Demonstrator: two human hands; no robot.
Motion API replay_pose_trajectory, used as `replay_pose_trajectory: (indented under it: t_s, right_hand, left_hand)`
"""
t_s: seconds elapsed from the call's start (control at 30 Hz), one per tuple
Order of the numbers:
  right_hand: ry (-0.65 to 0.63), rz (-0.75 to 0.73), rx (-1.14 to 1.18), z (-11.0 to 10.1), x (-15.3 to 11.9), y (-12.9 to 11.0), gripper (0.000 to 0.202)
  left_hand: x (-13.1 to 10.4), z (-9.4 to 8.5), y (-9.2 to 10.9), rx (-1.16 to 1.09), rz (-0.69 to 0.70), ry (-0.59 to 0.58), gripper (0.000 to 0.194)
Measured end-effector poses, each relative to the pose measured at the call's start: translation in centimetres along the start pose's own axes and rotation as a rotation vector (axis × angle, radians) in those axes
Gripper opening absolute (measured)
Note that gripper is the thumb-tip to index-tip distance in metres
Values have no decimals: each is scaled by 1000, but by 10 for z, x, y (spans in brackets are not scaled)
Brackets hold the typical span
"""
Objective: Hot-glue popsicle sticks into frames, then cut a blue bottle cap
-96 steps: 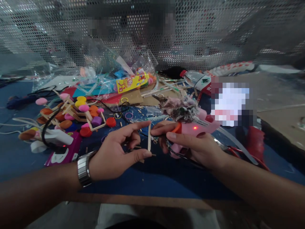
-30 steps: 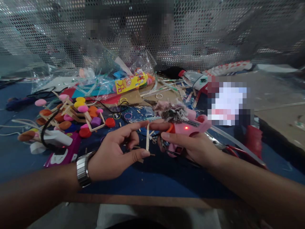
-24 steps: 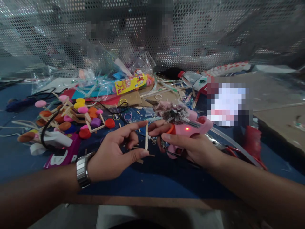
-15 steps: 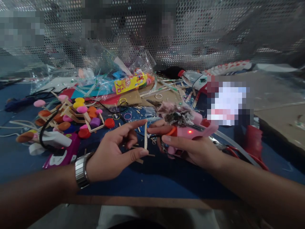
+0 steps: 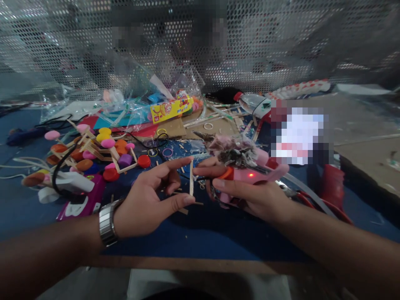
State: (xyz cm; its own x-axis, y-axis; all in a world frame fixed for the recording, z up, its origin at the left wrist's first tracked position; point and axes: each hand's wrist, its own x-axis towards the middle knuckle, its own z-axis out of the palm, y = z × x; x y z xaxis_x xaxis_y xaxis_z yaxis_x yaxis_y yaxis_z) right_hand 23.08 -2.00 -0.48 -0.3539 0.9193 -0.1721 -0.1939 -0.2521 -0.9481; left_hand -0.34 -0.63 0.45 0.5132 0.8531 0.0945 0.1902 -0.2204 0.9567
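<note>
Between the thumb and forefinger of my left hand (image 5: 153, 196), a short wooden stick (image 5: 191, 179) is held upright by its two ends. My right hand (image 5: 250, 191) is wrapped round a pink glue gun (image 5: 250, 173) with a glowing red light and an orange part near the fingers. Dark, ragged residue clings to the top of the gun. The right forefinger reaches close to the stick; whether it touches is unclear. Small sticks (image 5: 183, 210) lie on the blue table surface (image 5: 187, 246) below the hands.
At left are a stick structure with coloured caps (image 5: 108, 143), a purple device (image 5: 83, 204) and black cables. Behind lie a yellow packet (image 5: 171, 109), plastic wrap, cardboard (image 5: 170, 128) and a bottle (image 5: 254, 104). A blurred bright screen (image 5: 298, 135) and pliers are at right.
The pink glue gun has tilted or shifted very slightly to the right in my right hand. My left hand and the stick look almost unchanged.
</note>
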Motion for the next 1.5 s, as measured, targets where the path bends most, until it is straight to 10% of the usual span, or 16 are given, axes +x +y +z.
replay_pose_trajectory:
  t_s: [1.5]
  right_hand:
    - [78, 63, -126, 10, -4, -6, 33]
  left_hand:
    - [6, 0, 2, -49, -8, 74, 63]
